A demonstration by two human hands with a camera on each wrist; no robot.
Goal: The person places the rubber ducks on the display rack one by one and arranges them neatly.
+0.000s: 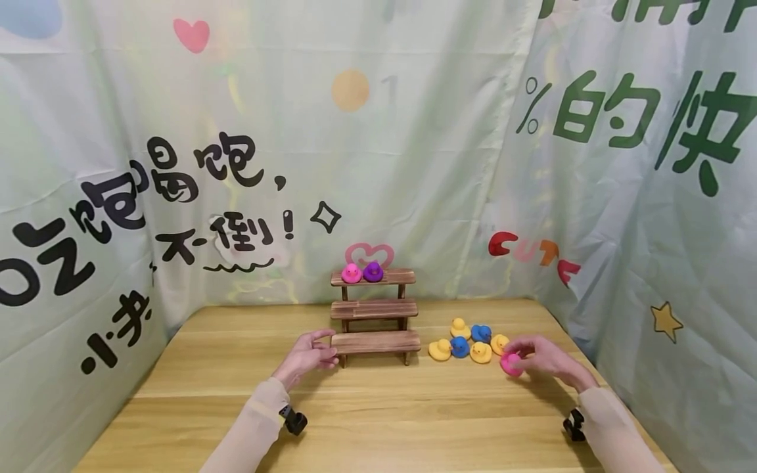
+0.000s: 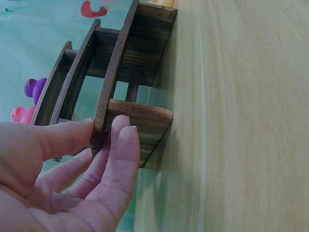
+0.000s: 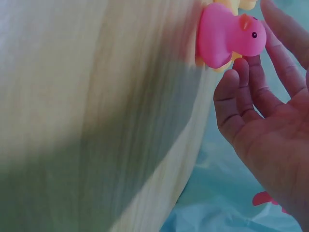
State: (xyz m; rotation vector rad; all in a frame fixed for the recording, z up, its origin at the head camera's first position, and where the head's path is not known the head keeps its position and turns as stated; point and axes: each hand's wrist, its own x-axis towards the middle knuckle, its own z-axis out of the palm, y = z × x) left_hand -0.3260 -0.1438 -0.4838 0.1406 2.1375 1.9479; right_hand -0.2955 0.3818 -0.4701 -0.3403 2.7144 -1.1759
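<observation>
My left hand holds the left end of the lowest step of a three-tier wooden stand. In the left wrist view the thumb lies against the step's edge, with the fingers on its end and underside. Around a bright pink rubber duck on the table, my right hand has loosely bent, spread fingers close at the duck's head. Two ducks, a pink one and a purple one, sit side by side on the top step.
Between stand and right hand are several yellow ducks and two blue ones, a front blue duck and a rear blue duck. Printed cloth walls the wooden table at the back and sides.
</observation>
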